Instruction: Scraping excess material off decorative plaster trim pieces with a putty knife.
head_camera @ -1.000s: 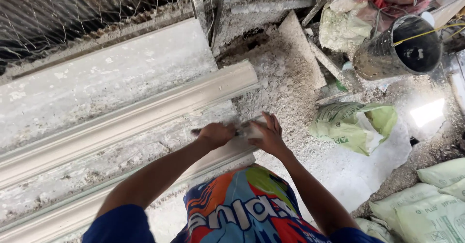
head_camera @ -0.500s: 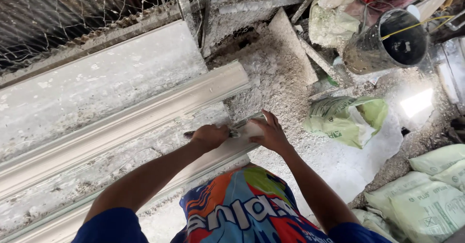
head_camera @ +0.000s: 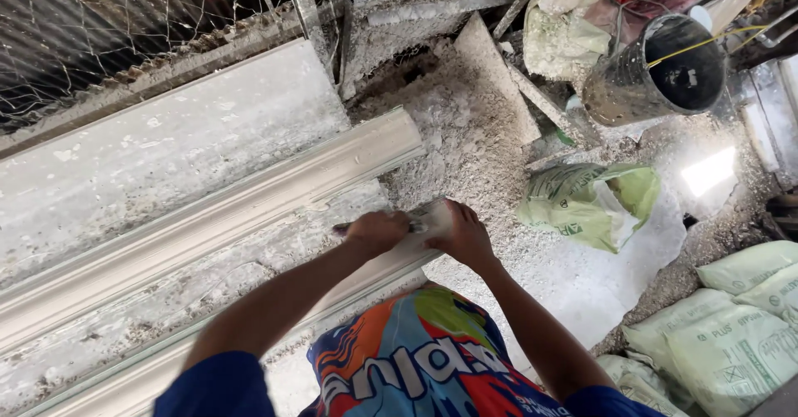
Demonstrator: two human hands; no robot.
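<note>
Since a second ago: both hands hold the same grip at the near moulding's end; the view has drifted a bit, with the black bucket [head_camera: 665, 72] and the green sack [head_camera: 590, 205] sitting lower and further left in frame. No visible change to the moulding itself. Read: the person is still working the same spot at the end, not moving along the length.

Left hand [head_camera: 376, 230]: fingers clenched around a thin dark-tipped tool [head_camera: 342, 229], tip pointing left, lying on the top face of the near plaster moulding [head_camera: 125, 375]. Tool type unclear, likely a scraper or blade.
Right hand [head_camera: 467, 236]: fingers curled over the moulding's end [head_camera: 428, 216], gripping or bracing it. Touching for sure; whether it clamps, can't tell.

Moulding: long, pale, profiled strip, running diagonally from lower left up to the hands. A second moulding [head_camera: 249, 205] of the same profile lies parallel, further away, its end free near the rubble.

Surface: long counter [head_camera: 166, 147], crusted with dried white plaster, rough and patchy between the two strips.

Room: wire mesh [head_camera: 125, 26] behind the counter; a pile of plaster rubble [head_camera: 465, 126] past the counter's end; floor dusted white. Bucket lies tilted among debris upper right. More pale green sacks [head_camera: 731, 334] stacked lower right. Bright light patch on the floor near the bucket.
</note>
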